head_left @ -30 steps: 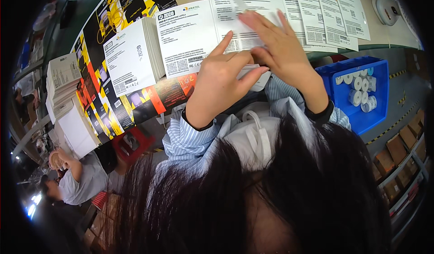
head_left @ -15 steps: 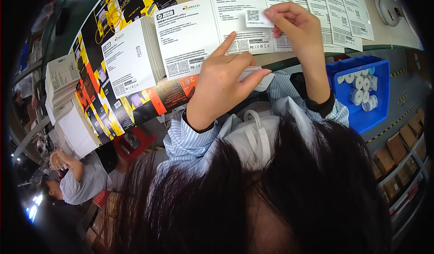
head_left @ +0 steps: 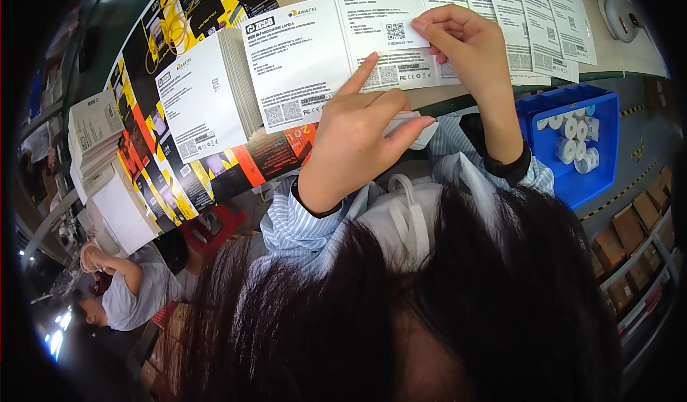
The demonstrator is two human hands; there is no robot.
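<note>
With thumb and finger closed, my right hand pinches the right edge of a small white QR-code sticker. The sticker lies flat against, or just over, a white printed card. My left hand stretches its index finger onto the lower left of that card. Its thumb and other fingers hold a white folded label strip, mostly hidden under the hand. Another printed card lies to the left, and several overlapping cards fan out to the right.
A thick stack of cards sits on black, yellow and orange printed sheets, with more stacks further left. A blue bin holds several white label rolls. A round white device stands far right. Another person works at lower left.
The sticker has come down from a tilted, raised position and now sits flat over the card. My left hand has shifted slightly right and nearer; its index finger stays on the card.
</note>
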